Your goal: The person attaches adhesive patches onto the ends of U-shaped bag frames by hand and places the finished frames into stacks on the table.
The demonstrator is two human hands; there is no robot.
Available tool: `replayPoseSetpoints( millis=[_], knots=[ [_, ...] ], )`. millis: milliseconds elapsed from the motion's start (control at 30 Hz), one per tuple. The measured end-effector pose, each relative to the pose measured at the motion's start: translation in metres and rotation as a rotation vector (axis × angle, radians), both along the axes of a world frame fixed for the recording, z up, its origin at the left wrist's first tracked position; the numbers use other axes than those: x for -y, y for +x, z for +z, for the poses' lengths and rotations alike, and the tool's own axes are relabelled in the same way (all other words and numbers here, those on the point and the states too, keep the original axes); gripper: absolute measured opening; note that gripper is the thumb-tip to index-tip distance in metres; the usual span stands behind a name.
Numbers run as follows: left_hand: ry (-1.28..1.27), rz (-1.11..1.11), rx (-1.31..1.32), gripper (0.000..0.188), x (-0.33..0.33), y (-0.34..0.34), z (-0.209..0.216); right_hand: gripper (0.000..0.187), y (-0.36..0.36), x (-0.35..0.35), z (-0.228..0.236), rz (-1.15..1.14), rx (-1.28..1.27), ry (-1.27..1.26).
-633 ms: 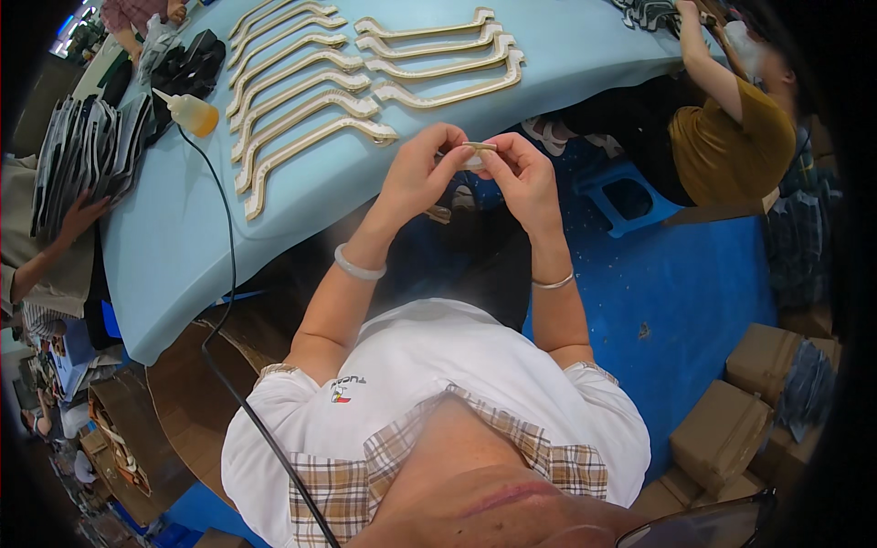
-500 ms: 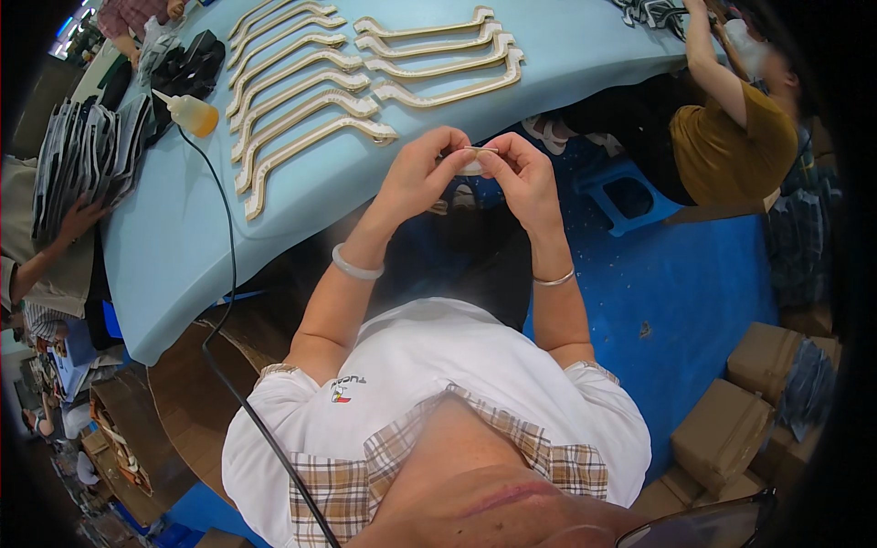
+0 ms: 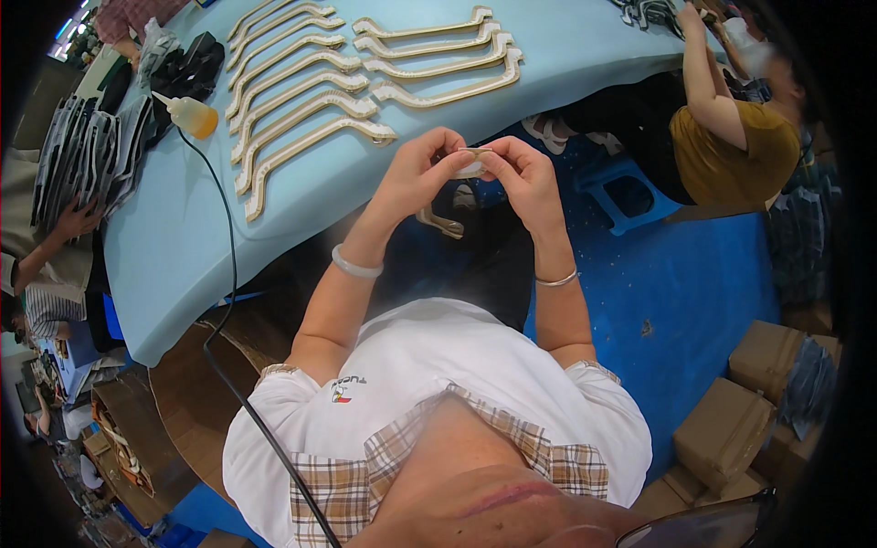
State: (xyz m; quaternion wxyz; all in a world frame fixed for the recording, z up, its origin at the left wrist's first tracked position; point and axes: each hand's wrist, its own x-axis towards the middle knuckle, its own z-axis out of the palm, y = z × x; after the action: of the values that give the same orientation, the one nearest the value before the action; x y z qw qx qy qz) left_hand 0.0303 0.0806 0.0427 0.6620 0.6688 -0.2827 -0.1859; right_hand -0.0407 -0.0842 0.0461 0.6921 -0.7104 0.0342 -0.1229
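Note:
My left hand (image 3: 420, 175) and my right hand (image 3: 525, 183) meet just off the table's near edge. Thumbs and fingers of both pinch a white-and-tan curved strip (image 3: 472, 168) between them. Below my left hand a bent end of a strip (image 3: 442, 224) hangs in front of my dark trousers; it looks like part of the same piece, but the join is hidden. Similar shaped strips lie on the pale blue table, in a left row (image 3: 311, 151) and a right row (image 3: 448, 89).
A bottle of amber liquid (image 3: 194, 117) stands by a black cable (image 3: 228, 219) crossing the table's left side. Stacked grey pieces (image 3: 82, 160) lie beyond, near another person's hand. At right, a person in a mustard top (image 3: 731, 151) sits near a blue stool (image 3: 621, 196). Cartons (image 3: 722, 434) are stacked lower right.
The strip between my fingers has turned slightly, showing more white face. Its bent end now shows lower, beneath my left hand. The seated person at right has moved an arm.

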Motion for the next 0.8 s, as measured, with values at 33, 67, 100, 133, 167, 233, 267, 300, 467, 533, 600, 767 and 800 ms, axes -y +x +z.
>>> replayPoseSetpoints(
  millis=[33,67,100,133,167,233,267,300,467,533,600,767,800],
  knots=[
    [0.000,0.001,0.000,0.018,0.001,-0.001,-0.001,0.012,0.000,0.000,0.000,0.001,0.000,0.000],
    [0.003,0.014,0.007,0.018,0.003,-0.002,-0.001,0.012,-0.002,0.000,0.000,-0.035,0.033,-0.085],
    [0.006,0.026,0.014,0.018,0.005,-0.003,-0.002,0.013,-0.002,0.000,0.000,-0.071,0.066,-0.170],
    [0.006,0.025,0.013,0.018,0.006,-0.003,-0.001,0.013,-0.002,0.000,0.000,-0.072,0.065,-0.170],
    [0.043,0.032,0.045,0.018,0.006,-0.003,0.000,0.013,-0.001,0.001,-0.002,-0.087,0.077,-0.187],
    [0.079,0.041,0.078,0.018,0.006,-0.002,0.000,0.014,-0.001,-0.002,0.000,-0.100,0.091,-0.206],
    [0.067,0.060,0.097,0.018,0.006,-0.002,0.001,0.014,0.000,-0.006,0.002,-0.102,0.084,-0.120],
    [0.054,0.079,0.115,0.019,0.006,-0.001,0.001,0.015,0.001,-0.009,0.004,-0.103,0.075,-0.034],
    [0.034,0.042,0.003,0.019,0.010,0.000,0.004,0.015,0.006,0.004,0.002,-0.111,0.133,-0.175],
    [0.040,0.011,-0.093,0.019,0.011,0.003,0.008,0.015,0.007,0.006,0.004,-0.127,0.153,-0.244],
    [0.021,-0.016,-0.065,0.019,0.012,0.005,0.010,0.015,0.009,0.007,0.004,-0.140,0.142,-0.221],
    [-0.048,-0.026,-0.039,0.017,0.013,0.005,0.010,0.015,0.005,0.006,0.010,-0.107,0.143,-0.167],
    [-0.054,-0.045,-0.054,0.015,0.013,0.005,0.012,0.016,0.003,0.005,0.013,-0.086,0.130,-0.087]
  ],
)
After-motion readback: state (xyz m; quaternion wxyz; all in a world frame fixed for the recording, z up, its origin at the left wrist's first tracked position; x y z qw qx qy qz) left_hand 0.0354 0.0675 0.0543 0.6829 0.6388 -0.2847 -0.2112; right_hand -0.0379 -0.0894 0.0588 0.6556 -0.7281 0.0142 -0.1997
